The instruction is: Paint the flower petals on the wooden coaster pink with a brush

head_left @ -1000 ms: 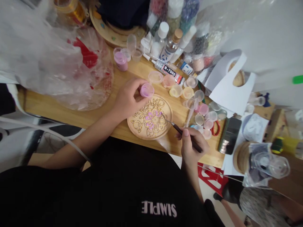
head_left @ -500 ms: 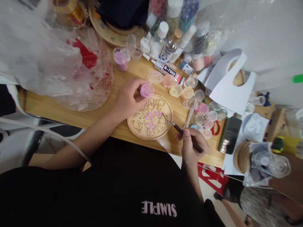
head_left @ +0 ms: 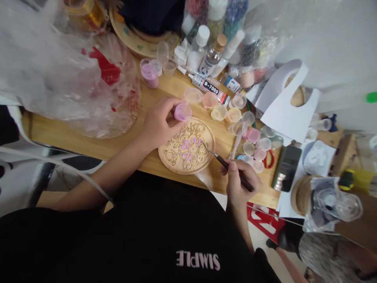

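My left hand (head_left: 160,124) is closed around a small clear cup of purple paint (head_left: 183,113), held at the upper left rim of a round wooden plaque (head_left: 163,160). Raised gold outlines of flowers and leaves cover the plaque, and several petals of the large flower (head_left: 188,147) are filled in lilac. In my right hand (head_left: 241,179) is a thin metal tool with a dark handle (head_left: 222,160), gripped like a pen. Its fine bent tip points at the flower's upper right petals; whether it touches the surface I cannot tell.
Several small cups of pink, yellow and peach colour (head_left: 234,115) stand right of the plaque. Behind lies a B-7000 glue tube (head_left: 210,88) beside bottles (head_left: 210,59). A plastic bag (head_left: 112,102) fills the left; a phone (head_left: 286,168) and red-handled scissors (head_left: 269,158) lie at right.
Both hands, the cup and the tool stay almost exactly where they were. Only a very slight shift of the whole view shows.
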### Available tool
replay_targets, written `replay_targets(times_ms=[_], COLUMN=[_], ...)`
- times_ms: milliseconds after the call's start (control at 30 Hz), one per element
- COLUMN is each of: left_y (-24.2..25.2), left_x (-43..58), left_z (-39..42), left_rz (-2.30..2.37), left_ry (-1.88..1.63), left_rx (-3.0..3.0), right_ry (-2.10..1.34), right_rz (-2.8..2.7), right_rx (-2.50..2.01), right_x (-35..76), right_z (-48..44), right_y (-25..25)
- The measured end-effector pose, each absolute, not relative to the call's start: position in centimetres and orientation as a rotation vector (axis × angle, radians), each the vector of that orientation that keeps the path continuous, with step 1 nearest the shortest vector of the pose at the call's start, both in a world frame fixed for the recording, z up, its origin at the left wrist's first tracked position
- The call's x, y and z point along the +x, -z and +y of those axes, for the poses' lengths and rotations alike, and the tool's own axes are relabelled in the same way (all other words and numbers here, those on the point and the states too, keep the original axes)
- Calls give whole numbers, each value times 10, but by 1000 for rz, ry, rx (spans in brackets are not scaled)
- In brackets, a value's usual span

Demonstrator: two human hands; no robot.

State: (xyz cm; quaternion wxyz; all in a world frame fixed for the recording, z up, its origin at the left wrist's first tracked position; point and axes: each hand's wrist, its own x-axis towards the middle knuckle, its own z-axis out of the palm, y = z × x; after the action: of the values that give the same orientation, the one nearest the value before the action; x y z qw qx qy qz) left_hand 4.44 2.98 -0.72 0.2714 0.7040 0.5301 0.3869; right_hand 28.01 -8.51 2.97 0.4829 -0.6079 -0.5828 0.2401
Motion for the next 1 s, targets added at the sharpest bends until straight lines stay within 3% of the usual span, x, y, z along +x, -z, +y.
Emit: replay_targets(times_ms=[1000], left_y=[3], left_x=[43], left_z=[30], left_rz=[1415], left_ry=[-1017], left_rx=[1864], right_ry=[-573], right_rz=[-1471], right_rx=[-1540], right_x=[280], right_z=[-86], right_y=[-33])
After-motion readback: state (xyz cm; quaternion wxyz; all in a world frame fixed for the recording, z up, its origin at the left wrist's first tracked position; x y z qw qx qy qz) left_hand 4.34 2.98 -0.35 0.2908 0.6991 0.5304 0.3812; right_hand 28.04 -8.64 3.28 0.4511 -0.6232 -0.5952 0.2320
